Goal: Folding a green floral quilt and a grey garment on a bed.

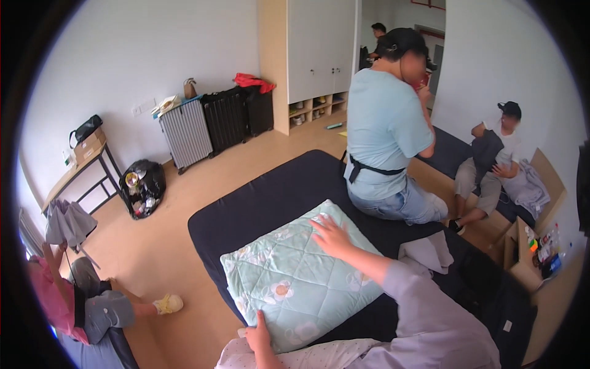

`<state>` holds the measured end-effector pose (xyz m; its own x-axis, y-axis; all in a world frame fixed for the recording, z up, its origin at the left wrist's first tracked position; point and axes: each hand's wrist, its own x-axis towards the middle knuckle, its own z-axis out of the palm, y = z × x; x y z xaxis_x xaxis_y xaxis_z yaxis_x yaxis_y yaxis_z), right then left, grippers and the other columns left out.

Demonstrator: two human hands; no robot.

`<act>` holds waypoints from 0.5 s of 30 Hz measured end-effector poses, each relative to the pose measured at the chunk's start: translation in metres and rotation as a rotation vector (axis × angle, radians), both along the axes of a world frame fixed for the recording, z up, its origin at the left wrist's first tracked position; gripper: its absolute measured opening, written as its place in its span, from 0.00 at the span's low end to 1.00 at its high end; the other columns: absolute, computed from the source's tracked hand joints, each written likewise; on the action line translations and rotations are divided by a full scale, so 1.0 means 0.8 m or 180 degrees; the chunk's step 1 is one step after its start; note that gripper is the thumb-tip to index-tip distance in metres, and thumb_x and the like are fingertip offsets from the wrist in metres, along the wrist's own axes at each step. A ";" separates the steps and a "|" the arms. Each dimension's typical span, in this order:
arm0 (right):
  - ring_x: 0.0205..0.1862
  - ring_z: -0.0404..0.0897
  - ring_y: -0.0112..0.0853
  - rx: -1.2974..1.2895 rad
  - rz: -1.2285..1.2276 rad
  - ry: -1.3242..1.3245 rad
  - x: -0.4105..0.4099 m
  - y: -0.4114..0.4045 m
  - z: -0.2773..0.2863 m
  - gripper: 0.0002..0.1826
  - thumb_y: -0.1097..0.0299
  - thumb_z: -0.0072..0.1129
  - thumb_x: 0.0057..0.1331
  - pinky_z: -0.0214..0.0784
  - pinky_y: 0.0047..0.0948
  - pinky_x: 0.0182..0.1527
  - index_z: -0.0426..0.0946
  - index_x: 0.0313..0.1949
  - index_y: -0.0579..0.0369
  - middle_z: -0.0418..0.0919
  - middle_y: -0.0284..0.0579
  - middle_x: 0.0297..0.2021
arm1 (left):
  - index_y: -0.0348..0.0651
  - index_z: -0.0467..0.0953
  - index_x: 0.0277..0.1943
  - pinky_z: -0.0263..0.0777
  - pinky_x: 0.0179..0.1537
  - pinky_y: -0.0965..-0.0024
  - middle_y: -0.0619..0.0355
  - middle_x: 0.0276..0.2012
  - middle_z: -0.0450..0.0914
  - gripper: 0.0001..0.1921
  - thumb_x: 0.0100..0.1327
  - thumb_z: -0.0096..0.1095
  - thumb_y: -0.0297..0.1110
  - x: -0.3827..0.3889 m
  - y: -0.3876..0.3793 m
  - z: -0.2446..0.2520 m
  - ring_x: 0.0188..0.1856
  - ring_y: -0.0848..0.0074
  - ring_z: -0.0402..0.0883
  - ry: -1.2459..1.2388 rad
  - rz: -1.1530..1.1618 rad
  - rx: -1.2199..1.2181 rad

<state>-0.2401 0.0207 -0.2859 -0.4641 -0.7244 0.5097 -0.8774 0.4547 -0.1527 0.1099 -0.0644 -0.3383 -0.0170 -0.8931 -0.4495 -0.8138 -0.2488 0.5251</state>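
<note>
A pale green quilt [299, 281] with a flower print and diamond stitching lies folded into a thick rectangle before me. It rests on a bed mattress with a dark cover [258, 189]. My right hand [332, 236] is laid on the quilt's upper part, palm down and fingers spread. At the lower left corner, my left hand [259, 336] grips the quilt's edge; its thumb is on top and its other fingers are mostly hidden. A crumpled grey cloth [426, 253] lies on the mattress to the right of the quilt.
A person in a light blue shirt [387, 124] sits on the mattress's far side. Another sits at right holding dark cloth [486, 150]; one at left holds a grey umbrella [69, 221]. Suitcases [186, 133], a black rubbish bag [150, 184] and a cardboard box [521, 258] stand around.
</note>
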 end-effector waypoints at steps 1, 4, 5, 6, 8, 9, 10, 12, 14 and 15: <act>0.65 0.61 0.48 0.0196 -0.0191 0.0056 -0.009 0.062 -0.012 0.26 0.49 0.46 0.65 0.50 0.72 0.54 0.62 0.63 0.33 0.61 0.44 0.64 | 0.25 0.72 0.50 0.65 0.55 0.55 0.36 0.51 0.74 0.51 0.50 0.46 0.78 0.003 0.000 0.000 0.55 0.51 0.73 0.0072 -0.0035 -0.0006; 0.65 0.60 0.48 0.0820 -0.0580 -0.1984 -0.017 0.226 -0.060 0.30 0.40 0.31 0.69 0.51 0.60 0.62 0.61 0.65 0.36 0.61 0.47 0.65 | 0.23 0.74 0.47 0.66 0.54 0.56 0.34 0.46 0.77 0.51 0.50 0.47 0.77 0.007 0.000 -0.002 0.52 0.50 0.75 0.0137 -0.0087 -0.0043; 0.64 0.62 0.48 0.1037 -0.1324 -0.2608 -0.024 0.261 -0.072 0.32 0.39 0.31 0.68 0.53 0.52 0.62 0.66 0.61 0.43 0.65 0.51 0.61 | 0.22 0.74 0.47 0.66 0.54 0.56 0.34 0.46 0.77 0.52 0.50 0.47 0.77 0.010 -0.001 -0.004 0.52 0.50 0.75 0.0192 -0.0163 0.0081; 0.63 0.64 0.48 0.1443 -0.2136 -0.3297 -0.031 0.287 -0.081 0.35 0.37 0.30 0.68 0.55 0.44 0.63 0.71 0.58 0.51 0.69 0.54 0.58 | 0.22 0.74 0.48 0.66 0.54 0.56 0.34 0.46 0.77 0.52 0.49 0.47 0.78 0.012 -0.002 -0.006 0.52 0.49 0.75 0.0244 -0.0224 0.0192; 0.61 0.67 0.46 0.1100 -0.2145 -0.3022 -0.033 0.312 -0.094 0.37 0.35 0.30 0.67 0.55 0.38 0.63 0.74 0.54 0.55 0.71 0.56 0.55 | 0.26 0.72 0.53 0.67 0.55 0.56 0.38 0.49 0.77 0.46 0.54 0.49 0.71 0.020 -0.006 -0.010 0.53 0.51 0.75 0.0746 -0.0396 0.0553; 0.59 0.69 0.44 0.0818 -0.2405 -0.2756 -0.033 0.312 -0.096 0.40 0.33 0.30 0.66 0.56 0.32 0.63 0.77 0.50 0.59 0.74 0.58 0.52 | 0.26 0.72 0.53 0.67 0.55 0.56 0.38 0.49 0.77 0.46 0.54 0.49 0.71 0.025 -0.007 -0.012 0.53 0.51 0.75 0.1268 -0.0330 0.0803; 0.59 0.69 0.44 0.0849 -0.2214 -0.2774 -0.033 0.305 -0.096 0.40 0.33 0.30 0.66 0.56 0.32 0.63 0.77 0.50 0.59 0.74 0.58 0.52 | 0.26 0.72 0.53 0.67 0.55 0.56 0.38 0.49 0.77 0.46 0.54 0.49 0.71 0.031 -0.007 -0.013 0.53 0.51 0.75 0.1830 -0.0253 0.1102; 0.57 0.71 0.40 -0.0375 -0.0882 -0.4576 -0.033 0.282 -0.090 0.40 0.30 0.39 0.62 0.57 0.35 0.61 0.75 0.53 0.56 0.74 0.54 0.53 | 0.26 0.72 0.53 0.67 0.55 0.56 0.38 0.49 0.77 0.46 0.54 0.49 0.71 0.042 -0.004 -0.015 0.53 0.51 0.74 0.2729 -0.0165 0.1690; 0.54 0.73 0.37 -0.0268 -0.0537 -0.4639 -0.030 0.257 -0.080 0.40 0.31 0.49 0.58 0.59 0.34 0.59 0.73 0.55 0.53 0.75 0.48 0.53 | 0.26 0.72 0.53 0.67 0.55 0.56 0.38 0.49 0.77 0.46 0.54 0.49 0.71 0.051 0.004 -0.013 0.53 0.51 0.74 0.3358 -0.0169 0.2149; 0.54 0.73 0.37 -0.0433 -0.0785 -0.4566 -0.033 0.249 -0.073 0.40 0.31 0.49 0.58 0.59 0.34 0.59 0.73 0.55 0.53 0.75 0.48 0.53 | 0.26 0.72 0.53 0.67 0.55 0.56 0.38 0.49 0.77 0.45 0.54 0.49 0.70 0.056 0.008 -0.009 0.53 0.51 0.74 0.3573 -0.0193 0.2271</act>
